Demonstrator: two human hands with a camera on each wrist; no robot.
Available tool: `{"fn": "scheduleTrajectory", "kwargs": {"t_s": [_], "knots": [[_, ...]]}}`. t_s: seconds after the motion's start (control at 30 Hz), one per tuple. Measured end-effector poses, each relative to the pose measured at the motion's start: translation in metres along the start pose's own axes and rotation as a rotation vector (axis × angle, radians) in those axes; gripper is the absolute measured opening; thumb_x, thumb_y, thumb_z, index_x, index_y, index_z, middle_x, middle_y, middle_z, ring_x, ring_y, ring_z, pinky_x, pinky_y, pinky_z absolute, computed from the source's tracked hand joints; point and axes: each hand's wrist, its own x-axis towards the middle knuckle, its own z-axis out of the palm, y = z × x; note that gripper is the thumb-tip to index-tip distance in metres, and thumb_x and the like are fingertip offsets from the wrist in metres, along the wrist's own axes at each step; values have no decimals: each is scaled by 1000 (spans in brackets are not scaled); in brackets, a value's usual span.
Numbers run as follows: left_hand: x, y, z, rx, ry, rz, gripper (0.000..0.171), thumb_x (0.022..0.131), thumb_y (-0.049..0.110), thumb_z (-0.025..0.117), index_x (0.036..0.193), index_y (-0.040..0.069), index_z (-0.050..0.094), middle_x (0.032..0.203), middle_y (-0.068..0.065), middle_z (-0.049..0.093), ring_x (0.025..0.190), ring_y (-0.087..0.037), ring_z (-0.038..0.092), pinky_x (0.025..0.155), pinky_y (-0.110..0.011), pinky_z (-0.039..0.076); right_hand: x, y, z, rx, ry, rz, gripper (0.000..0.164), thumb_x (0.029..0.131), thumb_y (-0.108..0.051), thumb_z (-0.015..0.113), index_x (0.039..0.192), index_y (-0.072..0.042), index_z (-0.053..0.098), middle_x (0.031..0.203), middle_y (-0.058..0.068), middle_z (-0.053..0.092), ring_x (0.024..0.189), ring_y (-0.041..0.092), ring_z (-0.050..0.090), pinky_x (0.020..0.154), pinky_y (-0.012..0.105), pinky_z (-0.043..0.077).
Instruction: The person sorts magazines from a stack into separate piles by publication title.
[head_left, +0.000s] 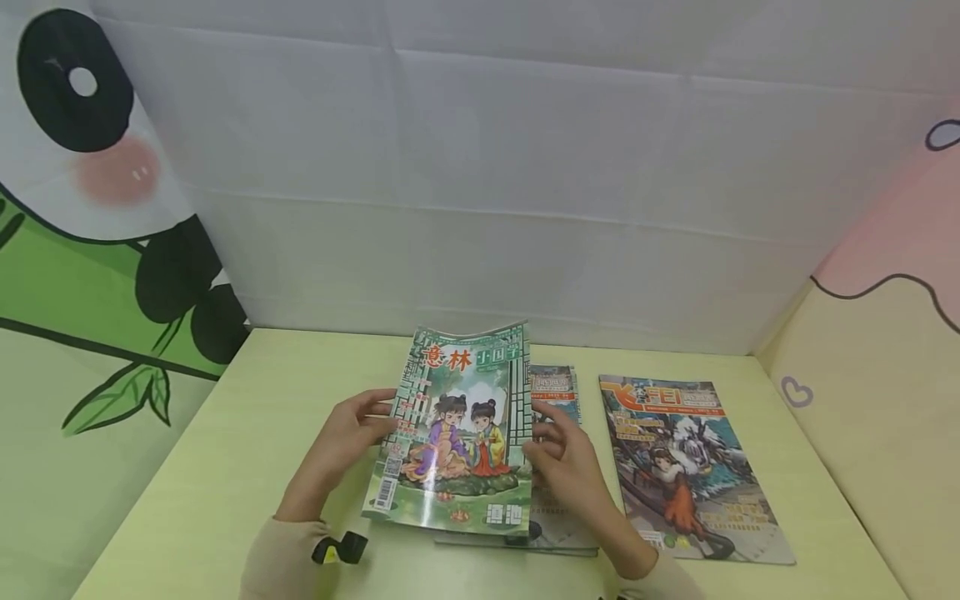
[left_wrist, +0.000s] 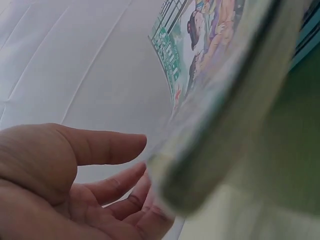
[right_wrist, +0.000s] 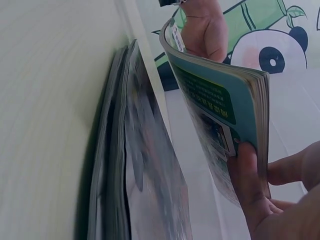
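In the head view a green magazine [head_left: 457, 450], its cover showing two cartoon children, is held up and tilted above the table. My right hand [head_left: 566, 467] pinches its right edge; the right wrist view shows fingers on both faces of the magazine [right_wrist: 210, 105], near the page edges. At the left edge, my left hand [head_left: 345, 437] holds the spine side. The left wrist view has the thumb beside the blurred spine [left_wrist: 195, 175] and the fingers against it. Below lies a stack of magazines [head_left: 562, 521], partly hidden by the green one and my right hand.
Another magazine [head_left: 690, 467] with an orange-and-white title lies on the pale yellow table [head_left: 225, 483], right of the stack. A white cloth wall [head_left: 525, 167] rises behind the table. Cartoon-printed panels [head_left: 112, 317] stand at the sides.
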Motion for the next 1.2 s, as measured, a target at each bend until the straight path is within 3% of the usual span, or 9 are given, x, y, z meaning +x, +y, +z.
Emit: {"fn": "scheduleTrajectory", "kwargs": {"t_s": [0.23, 0.47, 0.8, 0.97, 1.2], "knots": [[-1, -2, -15, 66, -54, -3, 58, 111, 14, 64, 159, -14, 46, 141, -34, 61, 124, -41, 67, 98, -43, 62, 4, 6, 19, -4, -12, -22, 61, 104, 8, 67, 162, -1, 51, 131, 26, 71, 74, 14, 68, 56, 28, 59], [-1, -6, -31, 177, 4, -48, 57, 112, 14, 62, 161, -12, 46, 144, -35, 59, 131, -48, 62, 96, -42, 60, 9, 6, 42, 3, -53, -22, 61, 107, 3, 67, 165, -5, 49, 138, 27, 68, 72, 18, 68, 59, 36, 62], [-4, -15, -66, 200, 32, -109, 61, 116, 21, 54, 165, -13, 37, 149, -39, 55, 128, -47, 61, 103, -49, 58, 15, 0, 76, 11, -100, -104, 61, 106, 4, 67, 164, 1, 48, 136, 30, 66, 74, 20, 72, 62, 50, 65], [-6, -19, -78, 230, 59, -140, 62, 117, 22, 52, 165, -13, 35, 151, -42, 52, 128, -49, 60, 102, -51, 55, 16, 1, 95, 30, -113, -107, 60, 107, 3, 67, 164, -1, 48, 136, 29, 66, 75, 18, 72, 64, 50, 65], [-6, -24, -90, 287, 90, -174, 65, 117, 27, 52, 165, -13, 34, 153, -46, 48, 131, -56, 59, 103, -60, 55, 18, 1, 120, 65, -99, -90, 62, 103, 3, 71, 162, -3, 52, 129, 23, 68, 65, 34, 70, 62, 51, 65]]}}
